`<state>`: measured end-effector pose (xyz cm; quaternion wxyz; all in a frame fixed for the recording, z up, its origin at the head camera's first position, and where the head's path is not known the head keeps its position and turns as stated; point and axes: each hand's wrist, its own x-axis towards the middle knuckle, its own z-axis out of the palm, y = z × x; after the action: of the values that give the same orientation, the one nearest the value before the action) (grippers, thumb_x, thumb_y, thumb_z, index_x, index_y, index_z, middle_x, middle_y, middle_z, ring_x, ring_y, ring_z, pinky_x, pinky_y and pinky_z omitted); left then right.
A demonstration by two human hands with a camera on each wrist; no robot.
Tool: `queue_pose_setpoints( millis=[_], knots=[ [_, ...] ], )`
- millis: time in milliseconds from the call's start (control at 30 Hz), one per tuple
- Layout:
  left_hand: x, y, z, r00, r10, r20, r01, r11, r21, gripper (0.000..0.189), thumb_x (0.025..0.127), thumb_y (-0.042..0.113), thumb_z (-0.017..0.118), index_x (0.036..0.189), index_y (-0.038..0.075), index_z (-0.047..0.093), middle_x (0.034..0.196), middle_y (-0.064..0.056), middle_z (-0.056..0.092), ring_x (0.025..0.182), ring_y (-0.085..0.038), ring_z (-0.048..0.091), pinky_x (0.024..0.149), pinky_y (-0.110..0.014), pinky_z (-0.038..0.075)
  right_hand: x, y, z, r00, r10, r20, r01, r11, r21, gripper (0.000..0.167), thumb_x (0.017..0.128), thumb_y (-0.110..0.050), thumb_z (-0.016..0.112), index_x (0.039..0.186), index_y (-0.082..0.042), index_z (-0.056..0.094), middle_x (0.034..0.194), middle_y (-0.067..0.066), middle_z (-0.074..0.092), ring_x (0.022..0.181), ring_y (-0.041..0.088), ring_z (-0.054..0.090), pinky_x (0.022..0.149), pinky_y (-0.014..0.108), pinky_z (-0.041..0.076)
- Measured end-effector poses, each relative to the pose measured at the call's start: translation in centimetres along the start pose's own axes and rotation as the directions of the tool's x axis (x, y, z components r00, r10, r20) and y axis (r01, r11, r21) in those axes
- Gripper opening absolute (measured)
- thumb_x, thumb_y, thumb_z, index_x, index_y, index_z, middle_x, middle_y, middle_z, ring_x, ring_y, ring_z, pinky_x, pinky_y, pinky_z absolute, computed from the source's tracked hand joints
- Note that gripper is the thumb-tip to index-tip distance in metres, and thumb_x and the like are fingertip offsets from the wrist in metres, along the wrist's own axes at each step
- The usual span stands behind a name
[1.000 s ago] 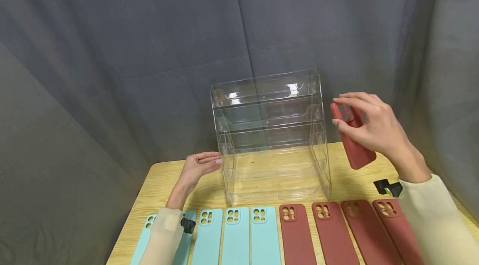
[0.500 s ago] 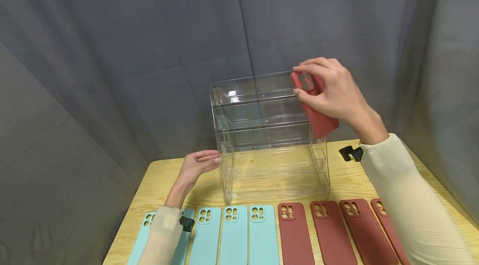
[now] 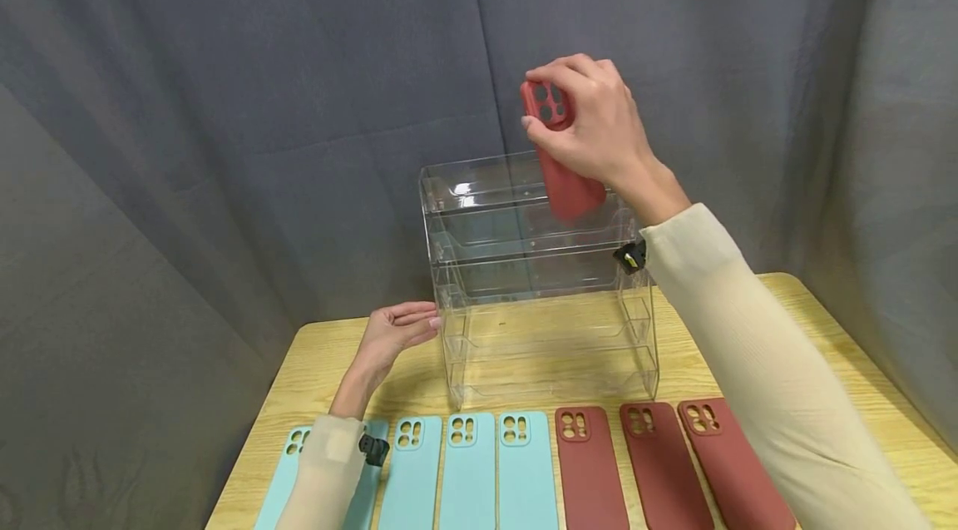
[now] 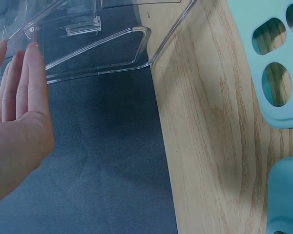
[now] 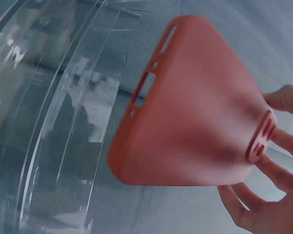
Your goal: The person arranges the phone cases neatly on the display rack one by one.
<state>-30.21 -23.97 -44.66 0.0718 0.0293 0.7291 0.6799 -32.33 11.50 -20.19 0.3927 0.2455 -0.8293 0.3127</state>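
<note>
Pinching red case [image 3: 567, 183] in right hand [image 3: 595, 118], partly blocking clear rack [image 3: 535, 253]; straight-fingered with left hand [image 3: 392, 337], beyond teal cases [image 3: 469, 480].

Behind the light wooden table [image 3: 314, 368], whose grain is visible, hangs a grey-blue fabric curtain [image 3: 299, 97] with soft folds.
</note>
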Motion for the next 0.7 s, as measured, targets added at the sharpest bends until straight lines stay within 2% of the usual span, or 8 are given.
queue_pose_setpoints(
  millis=[333, 467, 700],
  knots=[
    [-0.1, 0.1, 0.2, 1.0, 0.008, -0.005, -0.008, 1.0, -0.008, 0.044, 0.092, 0.006, 0.081, 0.133, -0.002, 0.068, 0.116, -0.007, 0.08, 0.1, -0.013, 0.079, 0.096, -0.034, 0.066, 3.8, -1.4, 2.8, 0.996, 0.024, -0.089, -0.026, 0.999, -0.031, 0.044, 0.091, -0.029, 0.072, 0.132, -0.016, 0.072, 0.132, 0.011, 0.069, 0.12, 0.037, 0.056, 0.095, 0.049, 0.055],
    [-0.1, 0.1, 0.3, 1.0, 0.011, 0.0, -0.011, 1.0, -0.01, 0.046, 0.091, 0.007, 0.082, 0.134, -0.002, 0.068, 0.12, -0.01, 0.079, 0.101, -0.014, 0.079, 0.095, -0.033, 0.066, 4.6, -1.3, 4.5, 0.992, 0.027, -0.126, -0.033, 0.998, -0.046, 0.044, 0.092, -0.03, 0.072, 0.133, -0.014, 0.072, 0.132, 0.012, 0.068, 0.124, 0.037, 0.054, 0.099, 0.047, 0.056],
    [-0.1, 0.1, 0.2, 1.0, 0.001, -0.006, -0.002, 1.0, -0.011, 0.044, 0.092, 0.006, 0.081, 0.133, -0.003, 0.068, 0.126, -0.016, 0.077, 0.103, -0.014, 0.079, 0.095, -0.033, 0.066, 5.2, -1.2, 7.6, 0.987, 0.059, -0.147, -0.075, 0.991, -0.108, 0.046, 0.094, -0.034, 0.068, 0.136, -0.016, 0.069, 0.136, 0.011, 0.064, 0.128, 0.038, 0.052, 0.106, 0.052, 0.054]
  ],
)
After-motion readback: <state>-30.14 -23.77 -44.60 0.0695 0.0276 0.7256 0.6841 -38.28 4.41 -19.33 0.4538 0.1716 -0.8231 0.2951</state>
